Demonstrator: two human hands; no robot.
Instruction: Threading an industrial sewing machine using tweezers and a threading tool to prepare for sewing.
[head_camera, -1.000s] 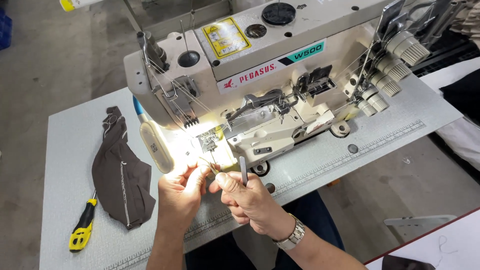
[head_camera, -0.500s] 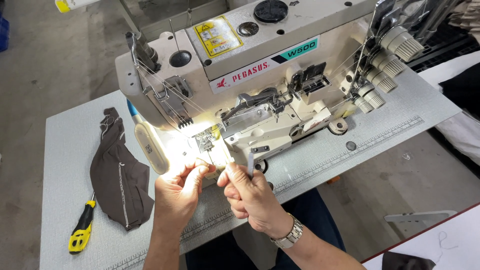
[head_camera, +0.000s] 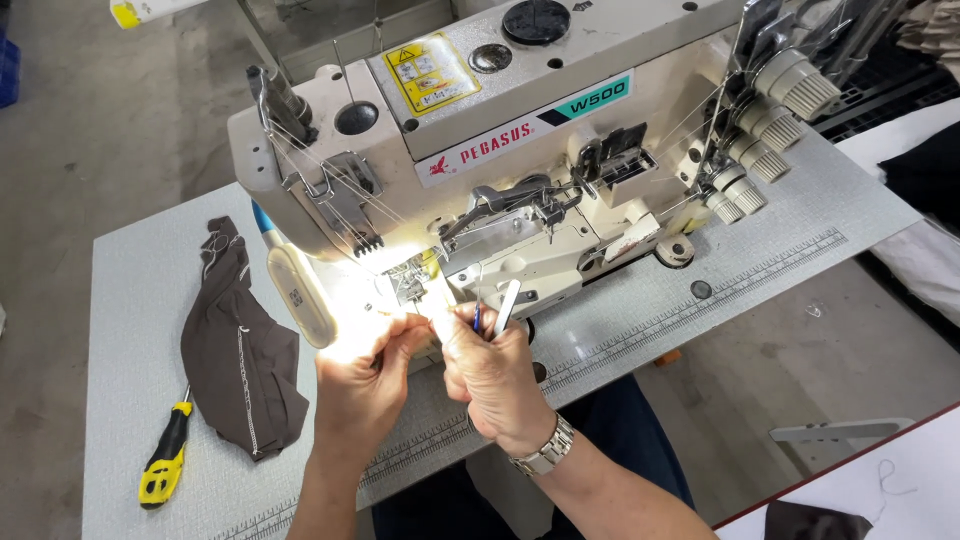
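Head view shows an industrial sewing machine (head_camera: 480, 150), cream enamel with a flat boxy arm, standing on a grey speckled table (head_camera: 760, 270) with a printed ruler along its front edge. Both hands are raised together just below the needle area (head_camera: 410, 275), under a bright work lamp (head_camera: 300, 295). The left hand (head_camera: 365, 380) has its fingertips pinched, apparently on fine thread, though glare hides the strand there. The right hand (head_camera: 490, 375), a metal watch (head_camera: 545, 450) at its wrist, is closed round slim metal tweezers (head_camera: 505, 305) whose tips point up towards the needles.

In my judgement threading here goes best with the strand kept taut, the tweezers gripping near its end, and both wrists steadied against the table.

White threads (head_camera: 700, 110) run thinly from ribbed tension knobs (head_camera: 770, 120) across the machine. A limp piece of dark brown knit fabric (head_camera: 240, 350) with a pale seam lies to the left, touching a yellow-and-black screwdriver (head_camera: 165, 455).
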